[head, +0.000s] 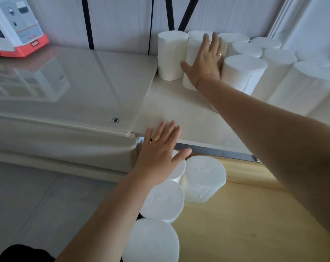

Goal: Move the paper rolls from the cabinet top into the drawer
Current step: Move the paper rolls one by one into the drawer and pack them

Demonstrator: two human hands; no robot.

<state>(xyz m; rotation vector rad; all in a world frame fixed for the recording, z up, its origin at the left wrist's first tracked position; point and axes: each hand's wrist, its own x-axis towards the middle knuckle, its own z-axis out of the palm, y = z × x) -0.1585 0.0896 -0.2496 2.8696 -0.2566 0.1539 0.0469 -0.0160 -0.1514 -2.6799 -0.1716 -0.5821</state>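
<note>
Paper roll [191, 59] partly behind right hand [205, 62], drawer roll [180, 172] beneath left hand [159, 155]

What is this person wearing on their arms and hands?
Both forearms are bare, no sleeves in view. The left hand wears a gold ring; the right hand wears a similar ring, plus a thin beaded thread at the wrist.

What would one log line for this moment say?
right hand: open, against cabinet-top roll | left hand: open, over drawer | drawer: open, rolls inside
</note>
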